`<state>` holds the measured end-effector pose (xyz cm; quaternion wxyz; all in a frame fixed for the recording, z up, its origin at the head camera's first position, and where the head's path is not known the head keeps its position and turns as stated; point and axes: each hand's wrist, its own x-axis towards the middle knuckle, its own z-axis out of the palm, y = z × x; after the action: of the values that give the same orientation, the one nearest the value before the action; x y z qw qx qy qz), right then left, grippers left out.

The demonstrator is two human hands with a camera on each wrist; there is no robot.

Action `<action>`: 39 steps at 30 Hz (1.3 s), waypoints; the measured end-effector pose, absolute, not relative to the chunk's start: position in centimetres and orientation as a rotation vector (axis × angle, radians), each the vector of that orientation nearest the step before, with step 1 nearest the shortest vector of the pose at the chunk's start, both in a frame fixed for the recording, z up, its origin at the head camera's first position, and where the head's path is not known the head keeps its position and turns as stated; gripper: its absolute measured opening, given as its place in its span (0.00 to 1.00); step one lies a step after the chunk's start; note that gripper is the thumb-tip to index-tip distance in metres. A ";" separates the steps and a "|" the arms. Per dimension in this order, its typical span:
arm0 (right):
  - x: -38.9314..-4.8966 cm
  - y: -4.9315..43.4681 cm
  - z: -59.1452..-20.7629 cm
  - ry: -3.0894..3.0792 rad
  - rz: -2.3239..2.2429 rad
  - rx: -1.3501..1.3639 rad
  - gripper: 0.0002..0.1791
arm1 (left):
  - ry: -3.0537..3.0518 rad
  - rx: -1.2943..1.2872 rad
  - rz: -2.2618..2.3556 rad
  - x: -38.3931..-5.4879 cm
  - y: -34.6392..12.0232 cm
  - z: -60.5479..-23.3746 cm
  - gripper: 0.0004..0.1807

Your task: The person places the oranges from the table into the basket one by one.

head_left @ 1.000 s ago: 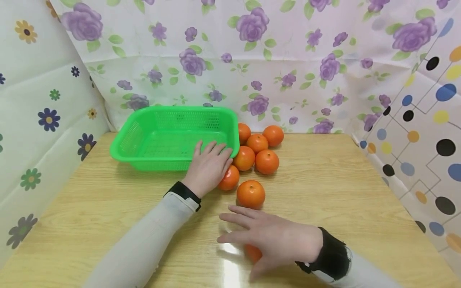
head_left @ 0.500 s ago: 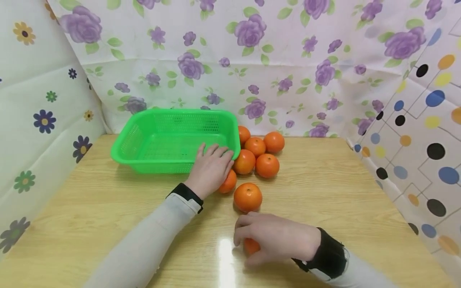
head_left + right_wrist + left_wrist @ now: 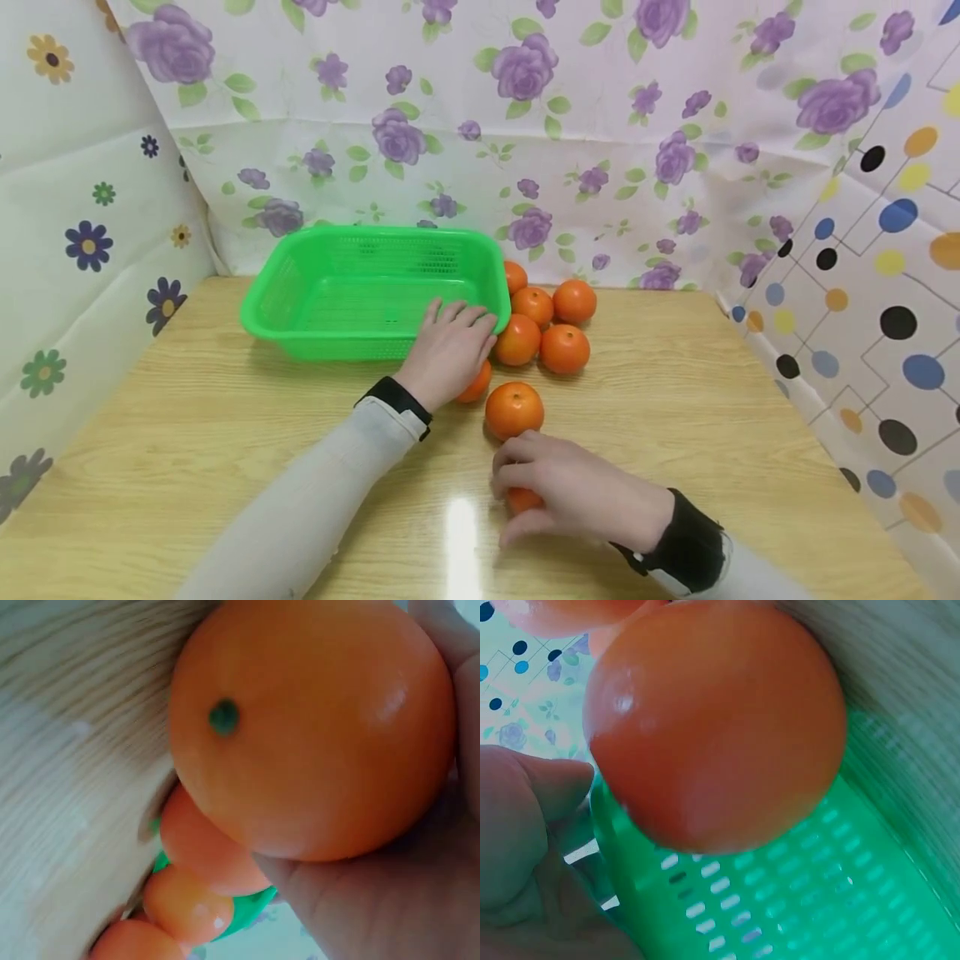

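Head view: eight oranges (image 3: 565, 349); right hand (image 3: 573, 487) curls fingers round one; left hand (image 3: 448, 352) grips one basket (image 3: 337, 337).

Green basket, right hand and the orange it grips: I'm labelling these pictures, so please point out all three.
Green basket (image 3: 348, 304): head view, bare floor of the basket.
Right hand (image 3: 577, 492): head view, back of the hand.
Gripped orange (image 3: 315, 739): right wrist view, side facing the camera.
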<state>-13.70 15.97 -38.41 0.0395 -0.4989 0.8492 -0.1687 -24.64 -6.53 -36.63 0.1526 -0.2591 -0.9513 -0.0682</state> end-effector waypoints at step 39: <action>-14.7 17.0 -31.4 2.738 -0.413 -1.391 0.29 | -2.651 -0.796 -0.284 -22.6 -23.6 -34.9 0.10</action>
<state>-14.68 17.03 -31.40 0.0216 -0.4487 0.8834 -0.1333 -22.61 -23.57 -34.93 0.1788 -0.2816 -0.9374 -0.1003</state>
